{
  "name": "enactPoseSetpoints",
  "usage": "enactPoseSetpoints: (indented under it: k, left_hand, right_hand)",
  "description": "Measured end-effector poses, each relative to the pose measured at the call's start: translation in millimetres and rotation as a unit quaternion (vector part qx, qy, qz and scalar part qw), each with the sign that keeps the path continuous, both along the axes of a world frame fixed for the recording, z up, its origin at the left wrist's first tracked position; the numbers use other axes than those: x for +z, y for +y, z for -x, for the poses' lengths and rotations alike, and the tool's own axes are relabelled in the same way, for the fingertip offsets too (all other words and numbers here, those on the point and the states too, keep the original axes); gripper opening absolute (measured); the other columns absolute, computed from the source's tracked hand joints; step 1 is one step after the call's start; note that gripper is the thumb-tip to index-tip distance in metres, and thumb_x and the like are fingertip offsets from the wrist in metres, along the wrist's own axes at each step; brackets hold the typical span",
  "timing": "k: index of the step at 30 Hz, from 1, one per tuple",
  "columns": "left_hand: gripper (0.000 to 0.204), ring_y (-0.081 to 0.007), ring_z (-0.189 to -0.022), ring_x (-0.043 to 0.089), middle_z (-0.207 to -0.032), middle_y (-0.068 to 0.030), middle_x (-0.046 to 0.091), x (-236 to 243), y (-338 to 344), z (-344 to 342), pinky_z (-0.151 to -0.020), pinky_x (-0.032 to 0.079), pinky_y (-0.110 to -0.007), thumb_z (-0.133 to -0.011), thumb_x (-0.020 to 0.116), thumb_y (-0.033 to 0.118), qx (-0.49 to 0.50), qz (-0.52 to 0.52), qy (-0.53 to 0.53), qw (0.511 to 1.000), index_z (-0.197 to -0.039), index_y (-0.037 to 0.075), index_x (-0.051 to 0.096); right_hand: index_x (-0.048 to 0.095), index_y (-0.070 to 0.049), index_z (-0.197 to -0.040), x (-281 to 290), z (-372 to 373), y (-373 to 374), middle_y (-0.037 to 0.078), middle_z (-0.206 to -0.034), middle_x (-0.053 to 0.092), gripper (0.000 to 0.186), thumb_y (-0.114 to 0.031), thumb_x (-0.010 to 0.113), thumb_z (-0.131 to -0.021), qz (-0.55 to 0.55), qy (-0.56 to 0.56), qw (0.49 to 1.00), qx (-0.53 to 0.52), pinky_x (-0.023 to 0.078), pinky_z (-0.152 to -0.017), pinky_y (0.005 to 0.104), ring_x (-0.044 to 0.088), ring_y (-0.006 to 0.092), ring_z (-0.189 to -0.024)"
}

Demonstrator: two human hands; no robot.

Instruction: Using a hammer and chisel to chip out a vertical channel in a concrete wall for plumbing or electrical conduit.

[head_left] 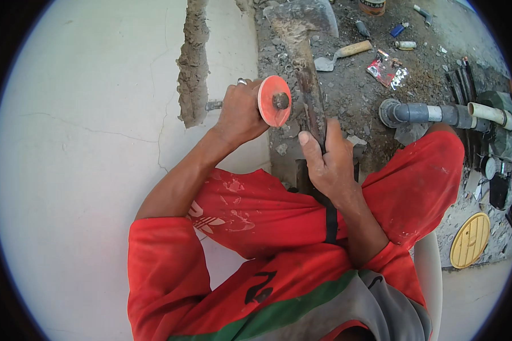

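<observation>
My left hand (237,113) is wrapped round a chisel with a round orange hand guard (269,108). Its metal struck end (280,101) pokes out of the guard on the right, and its shank (213,105) comes out on the left at the lower part of a rough groove (193,74) in the pale wall. Whether the tip touches the groove I cannot tell. In my right hand (331,166) is the worn handle of a hatchet (310,74), with its broad, dusty head raised at the top, beyond the chisel.
Rubble covers the ground on the right. On it lie a trowel (347,54), a torn red packet (385,71) and a blue lighter-like piece (398,29). A grey pipe (418,112) runs beside my right knee. Further back sits a yellow round cover (470,240).
</observation>
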State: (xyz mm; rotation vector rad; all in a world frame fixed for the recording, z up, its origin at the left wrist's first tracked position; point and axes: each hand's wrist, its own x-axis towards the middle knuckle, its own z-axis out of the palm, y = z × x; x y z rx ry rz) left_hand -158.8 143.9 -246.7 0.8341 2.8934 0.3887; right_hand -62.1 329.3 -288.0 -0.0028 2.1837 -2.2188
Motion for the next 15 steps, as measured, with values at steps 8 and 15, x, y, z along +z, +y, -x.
enactPoseSetpoints:
  k: [8, 15]
  left_hand:
    - [0.021, -0.0348, -0.064, 0.059, -0.073, -0.0125, 0.063, 12, -60, 22, -0.057, 0.047, -0.043, -0.074, 0.073, 0.022, 0.039, 0.024, 0.116, 0.992, -0.085, 0.006, 0.065]
    - [0.017, -0.0345, -0.067, 0.060, -0.075, -0.0118, 0.065, 14, -57, 29, -0.058, 0.048, -0.040, -0.078, 0.069, 0.021, 0.080, -0.035, 0.137, 0.987, -0.087, 0.007, 0.065]
  right_hand:
    - [0.047, 0.000, -0.102, 22, 10, 16, 0.001, -0.069, 0.055, 0.019, -0.011, 0.058, -0.091, 0.100, 0.035, 0.991, -0.085, 0.041, -0.047, 0.0216, 0.049, 0.0057, -0.053]
    - [0.036, 0.003, -0.102, -31, -10, -57, 0.020, -0.067, 0.057, 0.027, -0.005, 0.057, -0.087, -0.129, 0.031, 0.986, 0.101, 0.045, -0.052, 0.0407, 0.060, 0.0348, -0.057]
